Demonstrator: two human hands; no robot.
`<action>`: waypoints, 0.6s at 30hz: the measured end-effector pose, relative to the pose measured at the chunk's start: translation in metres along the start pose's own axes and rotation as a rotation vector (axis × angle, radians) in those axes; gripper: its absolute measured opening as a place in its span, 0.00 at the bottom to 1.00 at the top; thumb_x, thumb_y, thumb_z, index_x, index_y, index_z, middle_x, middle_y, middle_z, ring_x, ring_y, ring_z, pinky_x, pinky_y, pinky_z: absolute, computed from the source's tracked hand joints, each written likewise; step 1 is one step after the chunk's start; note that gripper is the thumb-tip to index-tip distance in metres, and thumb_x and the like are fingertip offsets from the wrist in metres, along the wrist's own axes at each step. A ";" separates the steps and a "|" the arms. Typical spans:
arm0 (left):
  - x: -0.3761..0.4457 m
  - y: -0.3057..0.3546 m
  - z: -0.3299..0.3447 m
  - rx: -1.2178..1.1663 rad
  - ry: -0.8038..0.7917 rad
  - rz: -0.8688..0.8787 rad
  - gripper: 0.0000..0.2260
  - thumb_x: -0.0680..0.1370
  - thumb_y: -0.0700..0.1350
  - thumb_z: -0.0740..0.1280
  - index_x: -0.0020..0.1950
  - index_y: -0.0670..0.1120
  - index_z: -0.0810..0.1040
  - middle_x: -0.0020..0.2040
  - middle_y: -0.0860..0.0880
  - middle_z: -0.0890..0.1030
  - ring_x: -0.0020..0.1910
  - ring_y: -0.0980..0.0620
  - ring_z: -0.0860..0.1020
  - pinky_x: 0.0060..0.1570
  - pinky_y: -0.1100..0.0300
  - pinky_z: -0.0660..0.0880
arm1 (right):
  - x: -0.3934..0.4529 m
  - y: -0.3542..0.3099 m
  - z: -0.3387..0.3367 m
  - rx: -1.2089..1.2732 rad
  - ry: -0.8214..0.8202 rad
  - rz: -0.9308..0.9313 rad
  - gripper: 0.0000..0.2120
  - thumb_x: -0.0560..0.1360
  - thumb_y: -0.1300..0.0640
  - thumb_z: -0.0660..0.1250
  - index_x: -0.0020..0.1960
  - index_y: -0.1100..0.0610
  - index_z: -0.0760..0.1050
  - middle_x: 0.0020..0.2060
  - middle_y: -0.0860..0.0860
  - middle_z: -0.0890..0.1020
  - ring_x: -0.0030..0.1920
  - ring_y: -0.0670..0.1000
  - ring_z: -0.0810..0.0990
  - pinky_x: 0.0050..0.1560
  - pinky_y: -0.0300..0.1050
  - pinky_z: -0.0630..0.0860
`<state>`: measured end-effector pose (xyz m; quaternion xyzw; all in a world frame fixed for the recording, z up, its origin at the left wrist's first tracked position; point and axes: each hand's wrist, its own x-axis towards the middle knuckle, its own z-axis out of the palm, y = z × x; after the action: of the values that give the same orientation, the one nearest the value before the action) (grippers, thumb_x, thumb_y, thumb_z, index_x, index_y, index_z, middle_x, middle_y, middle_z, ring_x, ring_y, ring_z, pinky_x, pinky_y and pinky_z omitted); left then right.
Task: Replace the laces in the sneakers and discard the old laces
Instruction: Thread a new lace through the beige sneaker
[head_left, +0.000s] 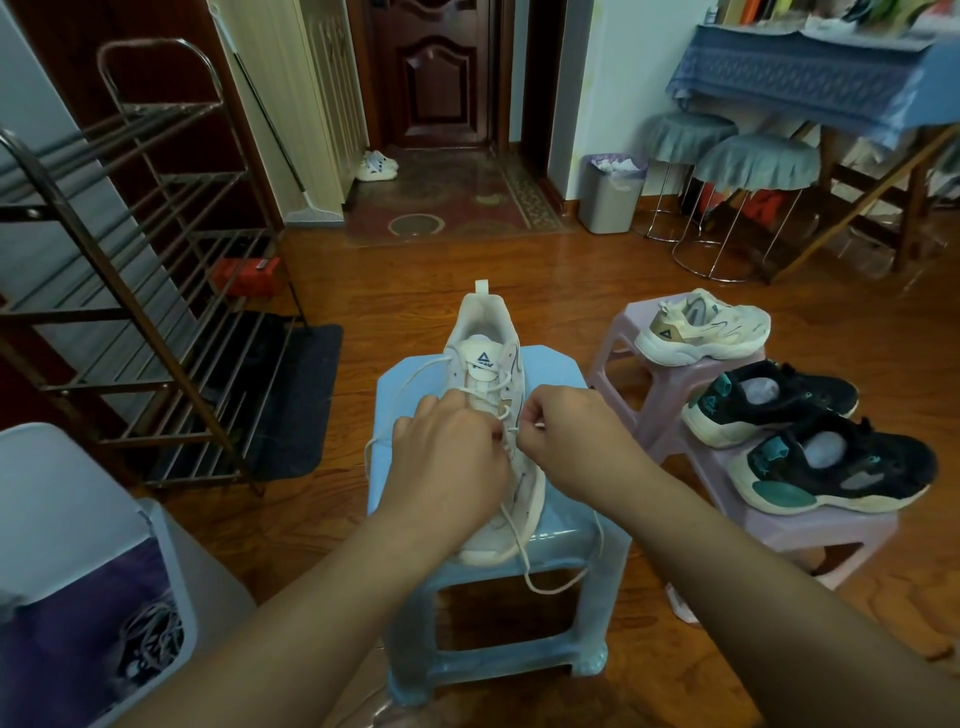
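Observation:
A white sneaker (485, 358) stands on a light blue plastic stool (558, 374), heel away from me. A white lace (524, 564) runs through its eyelets and hangs in a loop over the stool's front edge. My left hand (447, 457) lies over the middle of the shoe with its fingers curled at the eyelets and on the lace. My right hand (569, 431) pinches the lace just right of the eyelets. A bin (88, 597) with a purple bag at lower left holds old laces (153, 634).
To the right, a pink stool (618, 364) carries a cream sneaker (704, 327), and a second pink stool (831, 535) holds two black-and-teal sneakers (831, 462). A metal shoe rack (130, 291) stands at left. A grey waste bin (610, 195) sits by the far wall.

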<state>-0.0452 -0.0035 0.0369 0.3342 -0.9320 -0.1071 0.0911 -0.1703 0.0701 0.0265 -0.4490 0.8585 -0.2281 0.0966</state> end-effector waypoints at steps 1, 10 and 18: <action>0.001 -0.002 0.002 -0.046 0.002 -0.013 0.13 0.83 0.48 0.60 0.60 0.59 0.83 0.50 0.54 0.68 0.59 0.49 0.70 0.57 0.52 0.66 | 0.000 0.000 0.001 0.006 -0.005 -0.003 0.05 0.78 0.55 0.64 0.43 0.52 0.75 0.42 0.51 0.81 0.45 0.51 0.78 0.42 0.45 0.74; 0.007 -0.011 0.011 -0.109 0.152 -0.005 0.11 0.83 0.54 0.64 0.60 0.64 0.82 0.47 0.58 0.70 0.55 0.52 0.73 0.55 0.54 0.66 | 0.006 0.007 0.001 0.690 -0.282 0.311 0.08 0.83 0.61 0.63 0.48 0.60 0.79 0.35 0.53 0.76 0.34 0.46 0.73 0.38 0.40 0.73; 0.010 -0.003 0.011 0.039 0.187 0.057 0.07 0.81 0.46 0.64 0.50 0.52 0.83 0.46 0.53 0.75 0.47 0.49 0.75 0.44 0.54 0.71 | 0.004 0.001 0.011 0.661 -0.207 0.337 0.10 0.82 0.61 0.64 0.43 0.57 0.78 0.33 0.52 0.79 0.32 0.47 0.76 0.38 0.41 0.77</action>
<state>-0.0537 -0.0109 0.0270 0.3177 -0.9305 -0.0545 0.1740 -0.1694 0.0644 0.0167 -0.2667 0.7861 -0.4270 0.3585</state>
